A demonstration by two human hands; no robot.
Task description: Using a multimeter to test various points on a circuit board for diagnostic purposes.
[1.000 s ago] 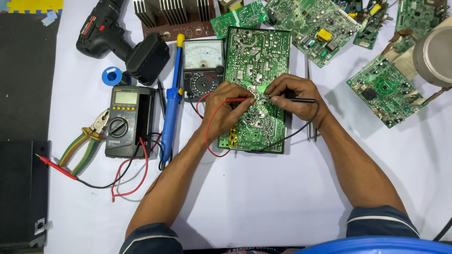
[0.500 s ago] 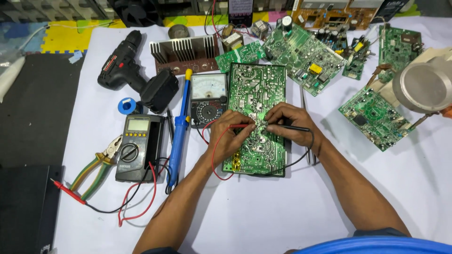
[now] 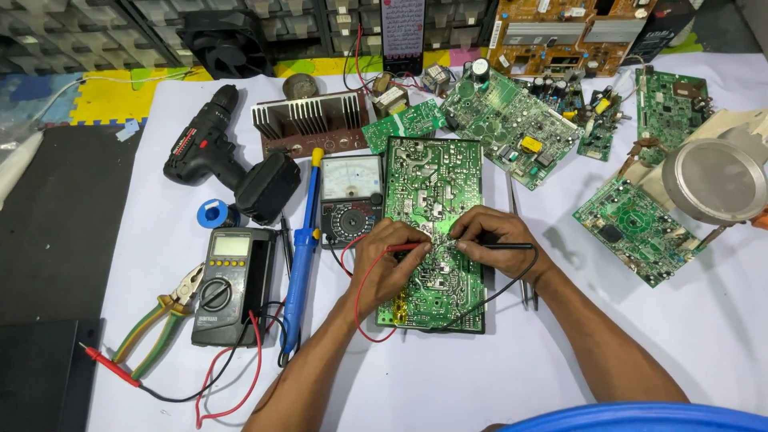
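Left hand curls in from the near left, pinching the red probe tip-down on the green circuit board at table centre, while right hand angles in opposite, fingers clamped on the black probe, tips nearly meeting.

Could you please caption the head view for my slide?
Left hand and right hand press red and black probes onto a green circuit board.

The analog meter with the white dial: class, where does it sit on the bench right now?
In the head view, the analog meter lies left of centre, between the blue soldering iron and the green circuit board.
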